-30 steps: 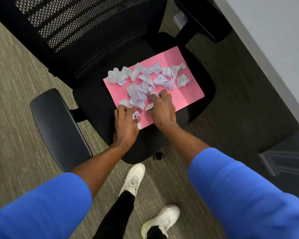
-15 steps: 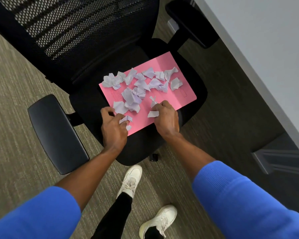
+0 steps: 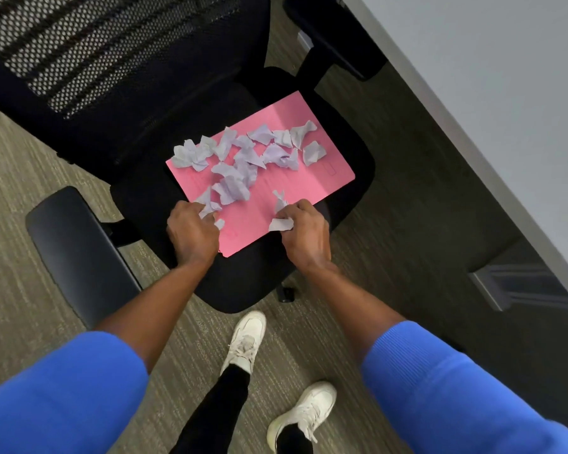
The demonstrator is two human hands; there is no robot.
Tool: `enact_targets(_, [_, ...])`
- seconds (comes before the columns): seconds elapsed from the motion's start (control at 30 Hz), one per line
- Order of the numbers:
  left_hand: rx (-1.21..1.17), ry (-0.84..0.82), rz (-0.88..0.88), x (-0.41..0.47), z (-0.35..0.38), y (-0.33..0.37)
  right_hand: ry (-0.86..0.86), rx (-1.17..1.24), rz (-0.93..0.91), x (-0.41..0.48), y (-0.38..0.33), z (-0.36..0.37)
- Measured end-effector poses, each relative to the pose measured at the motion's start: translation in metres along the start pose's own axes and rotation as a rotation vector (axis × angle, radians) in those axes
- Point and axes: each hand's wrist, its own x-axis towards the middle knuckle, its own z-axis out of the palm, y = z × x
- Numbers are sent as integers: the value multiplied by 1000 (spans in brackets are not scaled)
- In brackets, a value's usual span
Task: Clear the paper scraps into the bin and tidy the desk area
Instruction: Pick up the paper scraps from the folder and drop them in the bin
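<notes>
- On the seat of a black office chair lies a flat pink folder, shaped like a rectangle and turned at a slant.
- Lots of pale purple paper scraps sit on top of the folder. They are crumpled and wrinkly, with pointy torn edges, and most lie bunched along the far half of it.
- The left hand is curled at the near left edge of the folder, with its fingers closed around a few small scraps.
- The right hand is at the near right edge, and its fingers pinch one crinkled scrap. Another twisted scrap stands just beyond its fingertips.
- The chair back is black mesh full of tiny holes, and you can see light through it.
- A smooth, rounded black armrest sticks out on the left, and another armrest is at the top, near the desk.
- The desk is a smooth, plain grey slab with a straight edge, running down the right side.
- The floor is a carpet with thin, streaky lines in grey and tan.
- Both arms wear bright blue ribbed sleeves pushed up from the wrists.
- Two white lace-up shoes stand on the carpet below the chair.
</notes>
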Motion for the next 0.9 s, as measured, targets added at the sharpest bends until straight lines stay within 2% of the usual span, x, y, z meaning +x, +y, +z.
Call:
enact_targets(0.23, [-42,19,-67,-38,-14,0,50,120,74,-17,4,-22])
enact_targets(0.4, [-65,-24,-65,-101,-11,5,103,169,150,-54,26,-40])
enact_targets(0.63, [-130,-247,50,-198,33,37,189,177,350,-124,93,-56])
enact_targets(0.9, [-48,-486,252,-271,113,75,302,154,534,-216,193,-78])
